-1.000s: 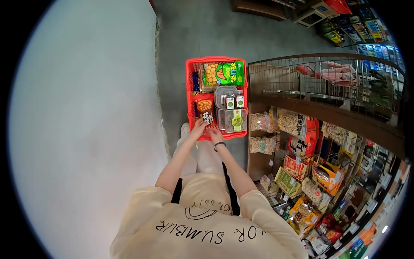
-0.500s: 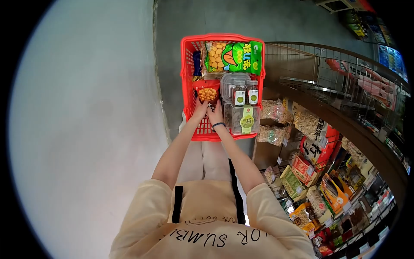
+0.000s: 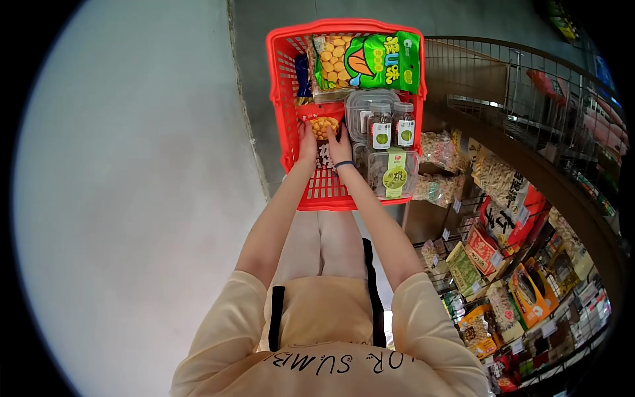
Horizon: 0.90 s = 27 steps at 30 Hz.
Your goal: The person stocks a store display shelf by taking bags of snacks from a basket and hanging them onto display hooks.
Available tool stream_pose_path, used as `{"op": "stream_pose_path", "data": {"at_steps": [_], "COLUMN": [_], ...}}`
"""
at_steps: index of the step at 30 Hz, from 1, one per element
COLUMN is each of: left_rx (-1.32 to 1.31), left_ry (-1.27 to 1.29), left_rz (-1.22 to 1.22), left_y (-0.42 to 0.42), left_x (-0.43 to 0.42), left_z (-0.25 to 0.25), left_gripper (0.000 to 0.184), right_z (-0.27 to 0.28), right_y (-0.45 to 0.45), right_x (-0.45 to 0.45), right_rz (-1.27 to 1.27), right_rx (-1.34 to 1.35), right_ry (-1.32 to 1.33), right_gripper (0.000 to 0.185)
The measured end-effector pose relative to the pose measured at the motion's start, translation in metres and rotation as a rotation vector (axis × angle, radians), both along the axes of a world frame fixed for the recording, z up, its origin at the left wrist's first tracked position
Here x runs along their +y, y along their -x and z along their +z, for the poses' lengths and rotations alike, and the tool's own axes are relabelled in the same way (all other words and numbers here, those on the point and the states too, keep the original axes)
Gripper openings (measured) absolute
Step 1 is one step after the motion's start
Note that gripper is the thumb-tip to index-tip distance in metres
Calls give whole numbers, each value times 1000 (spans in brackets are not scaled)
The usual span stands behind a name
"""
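Inside a red plastic basket point(image 3: 281, 99), my left hand point(image 3: 307, 141) and my right hand point(image 3: 340, 147) hold a red and brown snack bag point(image 3: 323, 126) from its two sides. Each hand grips one edge of it. Right of the bag are two small jars point(image 3: 381, 130) with white labels and a clear box point(image 3: 395, 173) with a green label. Behind the jars is a clear lidded container point(image 3: 361, 106). A green snack bag point(image 3: 377, 61) lies across the far end, beside a dark blue packet point(image 3: 303, 77).
A white wall point(image 3: 132, 185) runs along the left. Wire shelving point(image 3: 476, 66) with a brown edge curves down the right side, holding bagged dry goods point(image 3: 442, 151) and several colourful packets point(image 3: 485, 249). Grey floor point(image 3: 261, 40) shows beyond the basket.
The basket appears larger and higher in view. Both hands have moved up from the bag's near end to its sides, and the bag sits farther up in the basket.
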<state>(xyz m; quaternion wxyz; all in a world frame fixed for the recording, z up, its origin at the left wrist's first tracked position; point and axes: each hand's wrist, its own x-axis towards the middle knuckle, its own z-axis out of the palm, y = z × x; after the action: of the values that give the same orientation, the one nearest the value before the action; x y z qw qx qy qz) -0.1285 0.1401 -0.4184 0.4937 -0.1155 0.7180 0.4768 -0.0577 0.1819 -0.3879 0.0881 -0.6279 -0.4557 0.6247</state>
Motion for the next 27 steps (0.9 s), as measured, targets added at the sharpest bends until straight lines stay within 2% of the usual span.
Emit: {"op": "stream_pose_path", "data": {"at_steps": [3, 5, 10, 12, 16, 18, 21, 24, 27], "left_rx": [-5, -154, -235, -108, 12, 63, 201, 313, 413], "left_ry": [18, -42, -22, -92, -77, -102, -141, -185, -329], "left_rz": [35, 193, 260, 154, 47, 6, -132, -217, -168], "left_y": [0, 2, 0, -3, -13, -11, -9, -6, -1], "left_x": [-4, 1, 7, 0, -5, -4, -9, -21, -43], "left_z": [-6, 2, 53, 70, 123, 154, 189, 208, 214], "left_gripper": [44, 40, 39, 44, 52, 51, 49, 47, 42], "right_z": [-12, -19, 3, 11, 35, 39, 95, 118, 163], "right_y": [3, 3, 2, -2, -5, -2, 1, -2, -4], "right_x": [-2, -6, -3, -5, -11, -16, -3, -7, -12], "right_rz": [-52, -55, -168, -202, -201, -267, -203, -195, -195], "right_rx": [63, 74, 88, 243, 300, 237, 359, 439, 536], "right_ry": [4, -55, 72, 145, 156, -29, -55, -60, -38], "right_gripper": [62, 62, 63, 63, 56, 47, 41, 35, 28]}}
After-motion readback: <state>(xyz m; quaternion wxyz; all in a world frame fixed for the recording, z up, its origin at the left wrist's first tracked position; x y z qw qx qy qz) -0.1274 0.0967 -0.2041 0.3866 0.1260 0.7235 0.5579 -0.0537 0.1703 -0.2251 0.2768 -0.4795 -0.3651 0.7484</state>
